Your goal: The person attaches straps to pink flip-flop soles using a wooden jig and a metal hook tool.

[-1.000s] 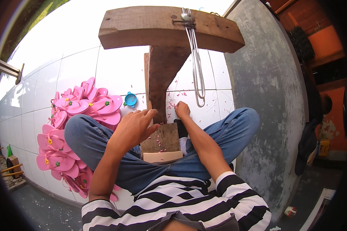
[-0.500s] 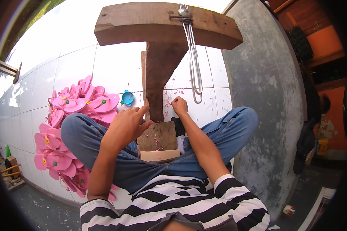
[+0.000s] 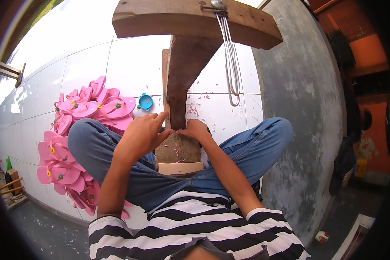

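Observation:
My left hand is over the left side of the wooden post. Its index finger and thumb are apart, and no held thing shows in it. From the right, my right hand reaches in with its fingers closed, their tips almost meeting my left thumb. Whatever the right fingers pinch, if anything, is too small to make out. Just below both hands is the wooden base board, dotted with small pink bits. A pale strip lies across the board's near end.
Pink flip-flops with flower trims are heaped at left. Beside them sits a small blue dish. Metal wire loops hang from a thick wooden crossbeam. More pink scraps litter the white tiles. A grey ledge runs along the right.
My right hand has moved left and nearer me, from the tiles beside the post to my left thumb. The left hand stays nearly in place. The view has shifted slightly.

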The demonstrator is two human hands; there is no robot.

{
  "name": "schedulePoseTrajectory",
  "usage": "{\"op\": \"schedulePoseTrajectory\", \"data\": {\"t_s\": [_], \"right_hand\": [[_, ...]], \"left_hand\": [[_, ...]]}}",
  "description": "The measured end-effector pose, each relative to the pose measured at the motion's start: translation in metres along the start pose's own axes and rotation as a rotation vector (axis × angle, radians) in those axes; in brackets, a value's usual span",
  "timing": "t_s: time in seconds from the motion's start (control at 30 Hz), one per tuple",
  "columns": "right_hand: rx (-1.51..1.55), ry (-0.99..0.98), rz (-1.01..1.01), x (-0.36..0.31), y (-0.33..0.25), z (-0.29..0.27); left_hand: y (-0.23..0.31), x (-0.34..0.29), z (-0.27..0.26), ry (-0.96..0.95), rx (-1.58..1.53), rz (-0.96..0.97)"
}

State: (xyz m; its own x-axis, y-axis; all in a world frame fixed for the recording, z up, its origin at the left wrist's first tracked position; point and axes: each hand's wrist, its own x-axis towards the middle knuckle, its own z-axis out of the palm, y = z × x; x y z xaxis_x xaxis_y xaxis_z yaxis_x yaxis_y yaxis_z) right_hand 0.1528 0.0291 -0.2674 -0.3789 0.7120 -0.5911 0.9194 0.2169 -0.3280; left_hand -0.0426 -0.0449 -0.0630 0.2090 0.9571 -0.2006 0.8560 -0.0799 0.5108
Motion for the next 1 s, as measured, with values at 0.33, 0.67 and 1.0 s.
{"op": "schedulePoseTrajectory", "data": {"t_s": [0.33, 0.67, 1.0], "right_hand": [[0.14, 0.04, -0.103, 0.021, 0.015, 0.015], [0.162, -0.03, -0.3, 0.031, 0.031, 0.011], [0.094, 0.126, -0.188, 0.033, 0.037, -0.005]], "left_hand": [[0.003, 0.0, -0.002, -0.024, 0.01, -0.024], [-0.003, -0.004, 0.0, 0.021, 0.008, 0.012], [-0.006, -0.003, 0.0, 0.062, -0.004, 0.021]]}}
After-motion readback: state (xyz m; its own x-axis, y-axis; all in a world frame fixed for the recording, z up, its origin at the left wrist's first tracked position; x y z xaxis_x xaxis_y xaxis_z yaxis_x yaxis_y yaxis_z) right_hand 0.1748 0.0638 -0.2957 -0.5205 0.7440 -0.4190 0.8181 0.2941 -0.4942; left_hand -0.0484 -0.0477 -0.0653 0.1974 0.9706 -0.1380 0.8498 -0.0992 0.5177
